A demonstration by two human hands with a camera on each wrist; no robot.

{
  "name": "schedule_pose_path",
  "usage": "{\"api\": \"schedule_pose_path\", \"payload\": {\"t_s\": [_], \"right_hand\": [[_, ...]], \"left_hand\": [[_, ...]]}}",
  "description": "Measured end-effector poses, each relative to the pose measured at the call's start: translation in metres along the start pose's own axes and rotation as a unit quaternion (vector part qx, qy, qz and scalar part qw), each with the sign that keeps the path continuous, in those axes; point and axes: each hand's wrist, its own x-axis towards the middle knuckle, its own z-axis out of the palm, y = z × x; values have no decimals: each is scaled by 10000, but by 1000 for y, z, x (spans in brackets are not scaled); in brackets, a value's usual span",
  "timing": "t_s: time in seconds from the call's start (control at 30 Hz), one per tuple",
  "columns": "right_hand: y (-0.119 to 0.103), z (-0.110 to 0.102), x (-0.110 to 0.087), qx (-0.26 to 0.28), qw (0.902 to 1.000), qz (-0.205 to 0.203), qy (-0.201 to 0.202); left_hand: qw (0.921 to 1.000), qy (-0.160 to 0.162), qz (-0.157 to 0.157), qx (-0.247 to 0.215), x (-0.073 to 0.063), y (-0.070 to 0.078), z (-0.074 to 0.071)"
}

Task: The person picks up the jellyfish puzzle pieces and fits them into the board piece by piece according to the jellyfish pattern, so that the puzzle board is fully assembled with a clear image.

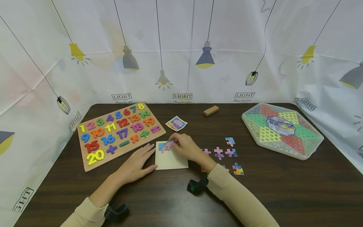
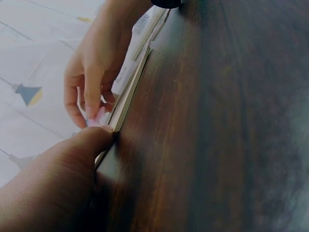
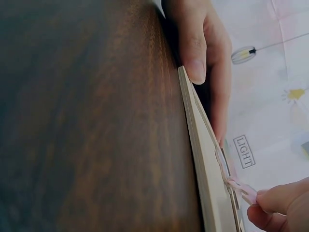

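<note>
Right-hand grip [image 1: 185, 145]: thumb and finger pinch a small, flat, pink knobbed jigsaw piece [image 3: 246, 192] by its edge.
Held piece: tilted over the far part of the square, pale wooden puzzle board [image 1: 171, 160]; whether its lower end meets the board cannot be told for certain.
Left-hand grip [image 1: 136, 165]: fingers straight and thumb spread away, the thumb touching the board's near left corner.
Puzzle board: flat on the dark wood-grained tabletop [image 1: 158, 195], between the hands; probably stiff and light enough to slide, so its corner or left edge is the place to steady it.
Piece handling: likely very light and rigid, smooth on the printed face; best taken by opposite edges, clear of the narrow knobs, which could bend or chip under force.
Loose pink, blue and yellow jigsaw pieces [image 1: 219, 153]: lying right of the board, partly behind the right arm; being thin and flat, they probably need a fingertip under an edge to lift.
</note>
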Motion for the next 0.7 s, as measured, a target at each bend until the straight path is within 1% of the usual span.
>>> {"api": "schedule_pose_path", "payload": {"t_s": [0.2, 0.33, 0.5, 0.7], "right_hand": [[-1, 1, -1, -191, 9997, 117, 22], [-1, 2, -2, -485, 9988, 50, 58], [-1, 4, -2, -940, 9956, -60, 11], [0, 4, -4, -1292, 9913, -214, 135]], "left_hand": [[10000, -49, -41, -28, 0, 1, -1], [10000, -44, -40, -30, 0, 1, -1], [10000, -9, -17, 3, 0, 0, 0], [10000, -11, -5, -1, 0, 0, -1]]}}
